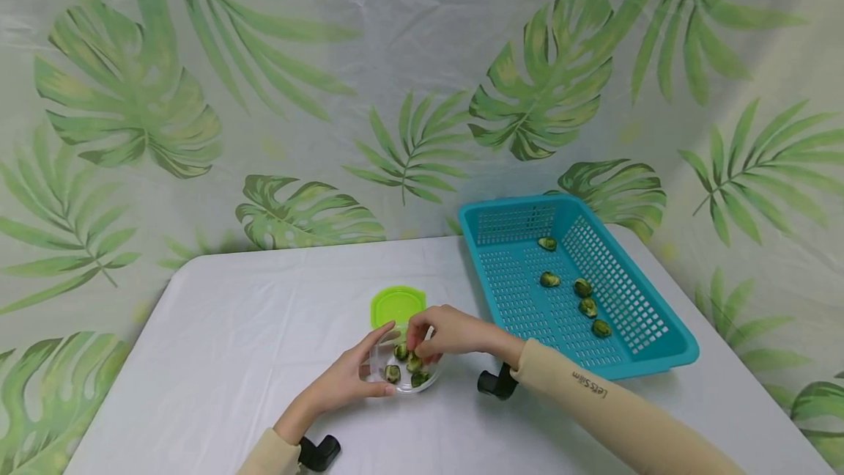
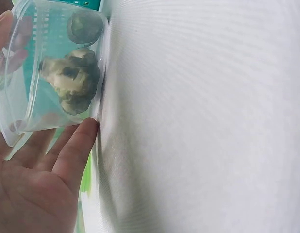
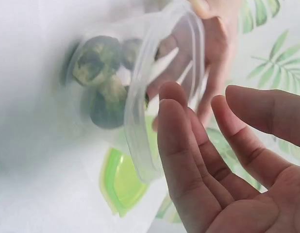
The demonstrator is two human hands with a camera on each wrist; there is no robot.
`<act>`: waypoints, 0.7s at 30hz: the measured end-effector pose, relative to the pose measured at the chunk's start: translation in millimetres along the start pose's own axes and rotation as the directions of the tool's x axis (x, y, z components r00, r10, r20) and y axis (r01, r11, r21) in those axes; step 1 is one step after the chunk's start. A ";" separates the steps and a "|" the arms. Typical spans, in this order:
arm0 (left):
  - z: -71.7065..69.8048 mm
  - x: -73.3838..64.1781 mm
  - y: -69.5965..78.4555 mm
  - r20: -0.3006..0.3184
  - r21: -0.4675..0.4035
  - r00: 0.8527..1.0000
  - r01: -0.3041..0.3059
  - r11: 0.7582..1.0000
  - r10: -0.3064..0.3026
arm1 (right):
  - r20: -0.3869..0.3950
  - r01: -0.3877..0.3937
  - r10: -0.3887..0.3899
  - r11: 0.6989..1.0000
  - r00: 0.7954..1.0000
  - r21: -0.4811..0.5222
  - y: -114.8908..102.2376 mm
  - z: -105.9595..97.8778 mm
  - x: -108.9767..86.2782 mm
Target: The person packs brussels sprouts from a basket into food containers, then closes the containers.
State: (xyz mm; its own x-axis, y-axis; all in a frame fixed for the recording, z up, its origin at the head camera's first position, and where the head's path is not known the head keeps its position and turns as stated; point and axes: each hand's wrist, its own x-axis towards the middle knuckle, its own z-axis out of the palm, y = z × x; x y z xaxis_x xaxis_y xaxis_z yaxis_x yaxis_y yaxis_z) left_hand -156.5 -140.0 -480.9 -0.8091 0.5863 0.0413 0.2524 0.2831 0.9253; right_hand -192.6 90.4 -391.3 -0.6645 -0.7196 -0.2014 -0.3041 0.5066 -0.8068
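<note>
A clear plastic container with several Brussels sprouts in it stands on the white table. My left hand holds its side, thumb at the near side and fingers around the far side. In the left wrist view, a fingertip of that hand touches the container near its base. Over the container's right side reaches my right hand, its fingertips above the sprouts. The right wrist view shows the right hand's fingers loosely bent beside the rim, with nothing between them and the thumb.
Just behind the container lies a bright green lid. To the right sits a blue perforated basket with several Brussels sprouts spread inside. A leaf-patterned cloth hangs behind the table.
</note>
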 end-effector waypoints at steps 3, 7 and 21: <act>-0.3 0.0 1.2 -0.001 -0.007 1.000 -0.004 1.000 0.004 | -0.015 0.012 -0.012 1.000 1.000 0.021 0.3 -7.2 -4.2; -0.6 0.3 2.0 -0.004 -0.017 1.000 -0.007 1.000 0.007 | -0.025 0.021 -0.019 0.997 1.000 0.076 0.0 -18.2 -11.3; -0.1 0.1 0.9 -0.005 -0.005 1.000 -0.023 1.000 0.023 | -0.085 0.043 -0.026 0.976 0.996 0.212 7.3 -59.6 -35.0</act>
State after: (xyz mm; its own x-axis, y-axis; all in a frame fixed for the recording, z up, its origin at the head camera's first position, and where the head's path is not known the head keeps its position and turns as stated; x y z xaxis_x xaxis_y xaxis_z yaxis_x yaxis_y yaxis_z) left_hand -156.4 -139.8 -480.0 -0.8058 0.5887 0.0642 0.2680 0.2658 0.9260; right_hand -212.3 147.6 -357.0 -0.7123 -0.6892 -0.1324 -0.1809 0.3626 -0.9142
